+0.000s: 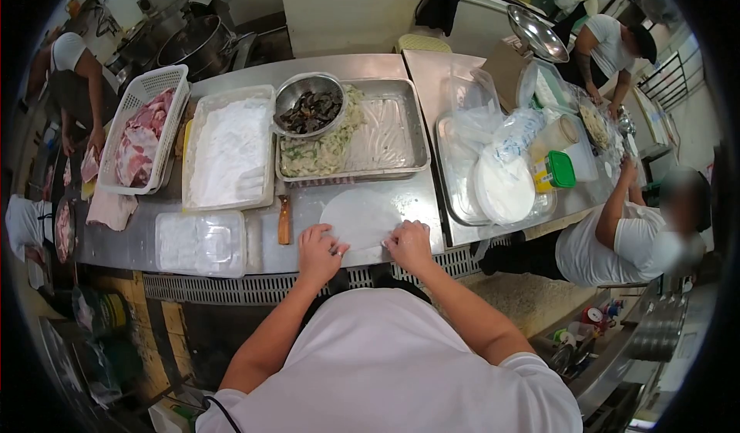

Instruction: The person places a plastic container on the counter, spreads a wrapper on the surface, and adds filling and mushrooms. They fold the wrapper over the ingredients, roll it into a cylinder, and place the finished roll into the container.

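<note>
A thin, pale round sheet lies flat on the steel table in front of me. At its lower left edge is my left hand, fingers curled with the tips pressed together at the rim. My right hand pinches at the lower right edge of the same sheet. Just left of my left hand lies a wooden-handled knife. Beyond the sheet, a metal tray holds a pale green-flecked mixture, and a steel bowl of dark pieces rests on its left part.
To the left stand a tub of white powder, a lidded plastic box and a white basket of raw meat. On the right are a tray with bags and a green-lidded jar. Several people work at both sides.
</note>
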The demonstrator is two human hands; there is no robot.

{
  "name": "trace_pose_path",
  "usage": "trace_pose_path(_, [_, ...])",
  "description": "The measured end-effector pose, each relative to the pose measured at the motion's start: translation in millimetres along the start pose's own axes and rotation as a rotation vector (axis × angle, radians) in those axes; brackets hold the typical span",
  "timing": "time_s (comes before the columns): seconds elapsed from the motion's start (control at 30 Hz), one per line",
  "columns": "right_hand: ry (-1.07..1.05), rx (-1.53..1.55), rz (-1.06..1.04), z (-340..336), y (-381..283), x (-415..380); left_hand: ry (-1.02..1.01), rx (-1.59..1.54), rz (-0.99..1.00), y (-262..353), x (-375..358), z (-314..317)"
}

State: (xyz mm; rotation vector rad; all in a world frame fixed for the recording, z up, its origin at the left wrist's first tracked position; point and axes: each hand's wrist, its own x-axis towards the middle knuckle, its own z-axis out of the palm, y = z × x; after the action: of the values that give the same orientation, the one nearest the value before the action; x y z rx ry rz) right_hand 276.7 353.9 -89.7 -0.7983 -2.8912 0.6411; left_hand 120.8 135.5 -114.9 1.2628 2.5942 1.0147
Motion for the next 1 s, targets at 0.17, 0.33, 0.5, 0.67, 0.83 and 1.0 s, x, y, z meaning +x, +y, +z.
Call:
trace_pose_path(0.17, [0.002,-0.013,0.057,-5,-13,11,-0.156,0.118,0.357,13,4,9])
trace_pose_path(0.33, [0.074,-0.216,-0.317,8,-11,-1,-0.334,0.241,0.387,29,-8,19])
trace_pose_path(0.5, [-0.079,-0.228,-0.249,-12,6,-31,-0.295,0.192,0.280,13,-9,21])
trace_pose_path(0.67, [0.034,-0.122,-0.129,-29,27,-21,-0.139,0.032,0.131,-7,6,31])
trace_pose_path(0.83, [0.242,0.197,-0.227,-55,21,58,0.087,-0.009,-0.029,2,17,25])
trace_pose_path(1.0, [0.100,0.231,-0.283,-84,3,183,0.107,-0.006,-0.063,8,19,19])
